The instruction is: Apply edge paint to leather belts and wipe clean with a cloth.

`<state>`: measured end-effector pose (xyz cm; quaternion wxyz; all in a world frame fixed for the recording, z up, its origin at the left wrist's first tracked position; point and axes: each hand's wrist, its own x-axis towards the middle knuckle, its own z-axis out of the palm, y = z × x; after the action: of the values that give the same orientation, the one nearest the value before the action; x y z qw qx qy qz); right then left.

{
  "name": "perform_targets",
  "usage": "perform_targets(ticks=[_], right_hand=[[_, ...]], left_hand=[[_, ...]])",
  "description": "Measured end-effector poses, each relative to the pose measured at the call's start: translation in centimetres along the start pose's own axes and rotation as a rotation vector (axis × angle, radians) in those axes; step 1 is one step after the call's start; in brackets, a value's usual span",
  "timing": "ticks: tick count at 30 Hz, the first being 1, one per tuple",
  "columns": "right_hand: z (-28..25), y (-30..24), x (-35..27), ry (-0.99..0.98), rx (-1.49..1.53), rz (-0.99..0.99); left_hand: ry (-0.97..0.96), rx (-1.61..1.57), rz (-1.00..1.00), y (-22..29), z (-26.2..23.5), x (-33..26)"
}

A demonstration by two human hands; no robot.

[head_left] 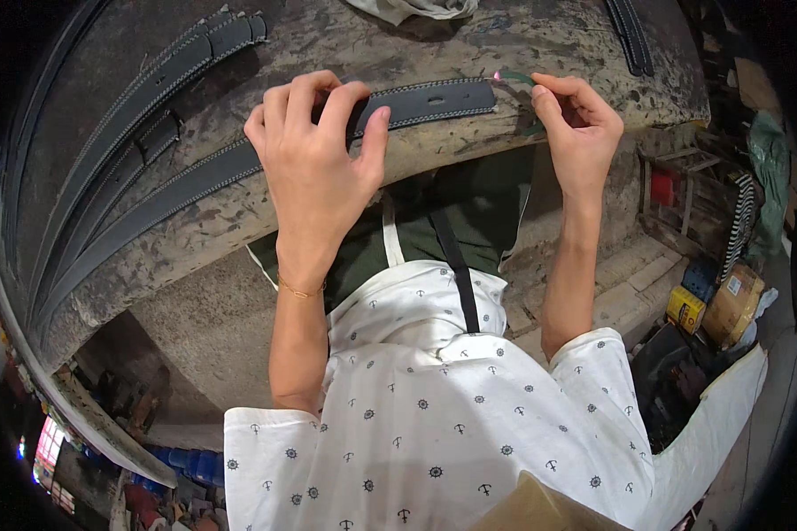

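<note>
Your left hand [314, 164] lies flat over a black belt [416, 104] with pale stitching along both edges, the fingers [328, 102] close together and curled over the strap's far edge while the thumb presses against its near edge, pinning it to the tabletop [345, 44]. The belt runs along the near edge of that worn, scuffed tabletop; its cut end points right, just past your left hand, and the rest of the strap trails away to the left and toward you, following the rim.

Your right hand [576, 124] is just right of the belt's end, its fingers pinching a slim green lighter [515, 78]. A small flame [497, 77] burns at the lighter's tip, right at the far corner of the belt's end; whether it touches the leather is too fine to tell.

Further left on the tabletop, several more black belts [142, 106] lie side by side, well apart from your hands. A crumpled pale cloth [416, 9] sits at the far edge, and another dark strap [633, 35] lies at the far right.
</note>
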<state>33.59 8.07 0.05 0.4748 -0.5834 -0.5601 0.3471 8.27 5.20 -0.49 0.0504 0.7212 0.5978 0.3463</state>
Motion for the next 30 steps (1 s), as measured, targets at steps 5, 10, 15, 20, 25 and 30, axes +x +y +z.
perform_targets(ticks=[5,10,15,20,25,30], right_hand=[[0.0,0.2,-0.1,0.008,-0.039,-0.037],[0.1,-0.2,-0.3,0.086,-0.005,-0.108],[0.9,-2.2,0.8,0.156,-0.007,-0.372],[0.8,0.3,2.0,0.021,-0.23,-0.396],[0.6,0.5,1.8,0.06,-0.229,-0.43],[0.6,1.2,1.8,0.044,-0.242,-0.458]], left_hand=[[-0.002,0.049,0.021,0.1,0.0,0.0],[0.022,0.038,0.026,-0.2,0.4,-0.2],[0.049,0.026,0.035,-0.6,0.9,-0.3],[0.046,0.06,0.059,-0.3,0.3,-0.2],[0.076,0.029,0.077,0.2,0.2,0.1],[0.126,-0.012,0.077,-0.1,0.8,0.0]])
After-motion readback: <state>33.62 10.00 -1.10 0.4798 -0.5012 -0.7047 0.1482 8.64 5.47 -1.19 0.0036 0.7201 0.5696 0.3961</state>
